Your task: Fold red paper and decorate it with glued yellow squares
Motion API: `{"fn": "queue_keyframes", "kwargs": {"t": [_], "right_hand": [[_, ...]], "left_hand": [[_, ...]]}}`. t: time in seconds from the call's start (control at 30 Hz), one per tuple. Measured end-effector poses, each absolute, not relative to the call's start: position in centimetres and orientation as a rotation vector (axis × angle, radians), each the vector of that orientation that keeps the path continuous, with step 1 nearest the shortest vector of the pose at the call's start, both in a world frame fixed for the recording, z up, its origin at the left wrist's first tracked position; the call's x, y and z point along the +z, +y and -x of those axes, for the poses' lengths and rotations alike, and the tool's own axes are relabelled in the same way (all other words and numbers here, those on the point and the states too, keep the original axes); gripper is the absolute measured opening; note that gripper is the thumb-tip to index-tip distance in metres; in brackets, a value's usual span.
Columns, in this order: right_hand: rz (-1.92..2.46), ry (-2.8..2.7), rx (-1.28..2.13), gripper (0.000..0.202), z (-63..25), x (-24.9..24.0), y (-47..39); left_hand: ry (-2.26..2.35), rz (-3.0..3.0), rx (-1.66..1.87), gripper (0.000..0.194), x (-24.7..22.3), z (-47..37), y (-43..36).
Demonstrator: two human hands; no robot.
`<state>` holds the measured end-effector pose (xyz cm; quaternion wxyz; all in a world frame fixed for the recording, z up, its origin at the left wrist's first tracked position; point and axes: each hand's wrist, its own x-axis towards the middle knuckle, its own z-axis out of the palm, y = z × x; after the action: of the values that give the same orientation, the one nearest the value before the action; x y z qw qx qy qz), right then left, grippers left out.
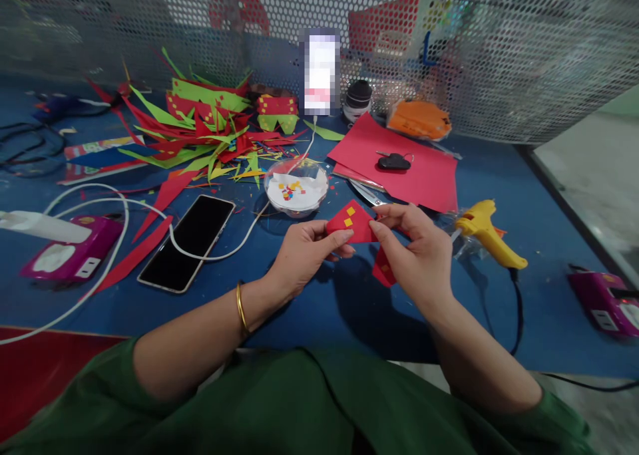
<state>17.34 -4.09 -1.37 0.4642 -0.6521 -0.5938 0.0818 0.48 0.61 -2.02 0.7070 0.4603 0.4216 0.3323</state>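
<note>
Between my two hands is a red paper piece (363,227) with small yellow squares stuck on it; one part of it hangs down under my right hand. My left hand (309,252) pinches its left end between thumb and fingers. At the other end, my right hand (414,252) grips it with thumb and forefinger. Just beyond stands a clear plastic bowl (294,205) holding white paper and small yellow, red and blue bits. Scissors (368,193) lie behind my right hand, their handles mostly hidden by it.
A yellow glue gun (492,235) lies to the right. Red sheets (424,182) carry a black key fob (393,161). At left are a dark phone (187,242), a white cable and a purple power strip (74,249). Green and red paper scraps (200,122) pile behind; a lit phone (320,72) stands upright.
</note>
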Motion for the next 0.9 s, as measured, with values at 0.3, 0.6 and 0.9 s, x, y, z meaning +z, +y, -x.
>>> {"fn": "queue_keyframes", "kwargs": {"t": [0.3,0.6,0.9], "right_hand": [[1.570,-1.535,0.155,0.010,-17.45,-1.77,-3.94],[1.501,-1.585,0.104,0.014,-17.09,-2.06,-3.90],[1.521,-1.502,0.229,0.019,-17.77,-2.24,-3.50]], "left_hand": [[0.972,-1.023,0.756,0.027,-2.37,-0.50,0.79],[0.942,-1.056,0.828,0.026,-2.45,-0.32,0.75],[0.945,-1.116,0.874,0.041,-3.03,-0.45,1.16]]}}
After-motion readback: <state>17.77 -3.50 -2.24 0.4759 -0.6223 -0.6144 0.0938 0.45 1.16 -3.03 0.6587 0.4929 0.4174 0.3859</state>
